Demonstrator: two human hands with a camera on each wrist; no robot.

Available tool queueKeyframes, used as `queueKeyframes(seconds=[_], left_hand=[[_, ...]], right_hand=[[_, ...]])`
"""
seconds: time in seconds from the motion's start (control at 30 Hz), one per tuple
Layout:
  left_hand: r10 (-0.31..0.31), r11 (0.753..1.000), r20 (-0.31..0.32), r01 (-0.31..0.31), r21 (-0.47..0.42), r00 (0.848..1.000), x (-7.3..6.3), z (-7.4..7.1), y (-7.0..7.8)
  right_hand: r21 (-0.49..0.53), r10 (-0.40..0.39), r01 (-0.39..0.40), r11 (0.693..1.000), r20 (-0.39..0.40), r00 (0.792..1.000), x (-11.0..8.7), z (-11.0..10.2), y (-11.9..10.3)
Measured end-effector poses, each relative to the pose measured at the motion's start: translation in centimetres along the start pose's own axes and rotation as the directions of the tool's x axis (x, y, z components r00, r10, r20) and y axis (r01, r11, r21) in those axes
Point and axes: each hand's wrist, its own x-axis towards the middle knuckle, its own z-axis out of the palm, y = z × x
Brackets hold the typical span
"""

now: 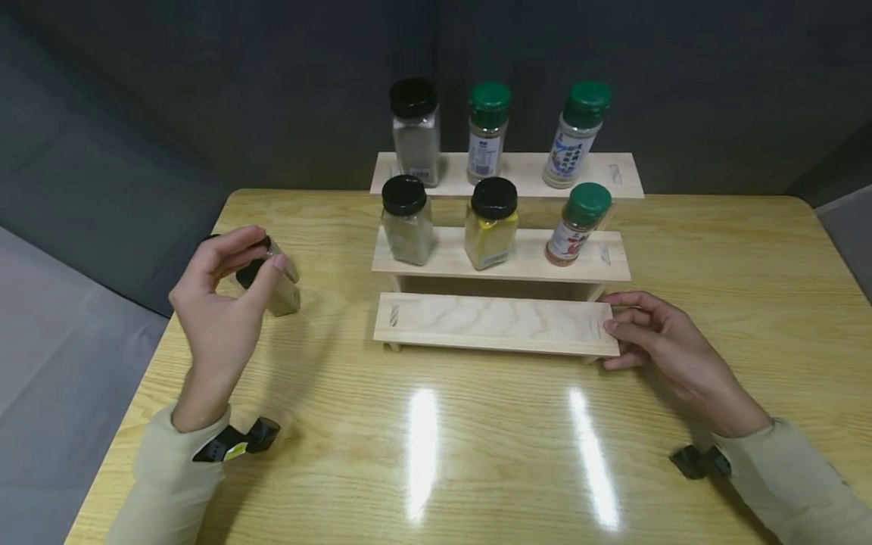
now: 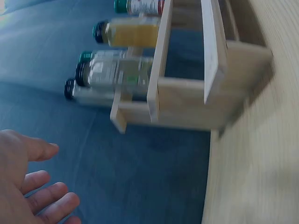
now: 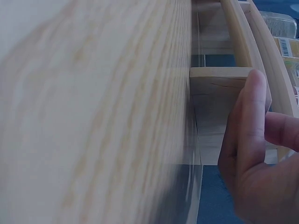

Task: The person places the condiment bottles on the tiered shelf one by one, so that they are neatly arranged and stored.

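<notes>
My right hand [image 1: 681, 352] grips the right end of the lowest step of a three-step wooden spice rack [image 1: 493, 322], thumb on top and fingers by the end and underside. In the right wrist view its fingers [image 3: 254, 121] lie against the wood. My left hand [image 1: 221, 310] is raised at the table's left, fingers bent and parted from the thumb; the left wrist view shows nothing in it. Just beyond it, partly hidden, stand black-capped spice jars [image 1: 284, 300]. On the middle step are a greyish jar [image 1: 409, 231], a yellow jar [image 1: 492, 238] and a green-capped shaker [image 1: 571, 238].
The top step holds a black-capped jar [image 1: 417, 144] and two green-capped shakers, one in the middle [image 1: 485, 147] and one at right [image 1: 571, 151]. Behind the wooden table [image 1: 504, 454] rises a dark cloth backdrop [image 1: 272, 91].
</notes>
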Motion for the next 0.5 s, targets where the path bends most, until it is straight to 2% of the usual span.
queueKeyframes(seconds=[0.23, 0.5], left_hand=[[-0.11, 0.993, -0.086, 0.112, 0.022, 0.99, -0.3, -2.4, -1.6], [-0.192, 0.978, -0.126, 0.2, 0.054, 0.973, -0.5, -3.7, -2.9]], right_hand=[[0.035, -0.013, 0.012, 0.999, 0.021, 1.0, 0.0, -0.2, 0.0], [0.053, 0.004, -0.005, 0.999, 0.02, 1.0, 0.0, -0.2, 0.1]])
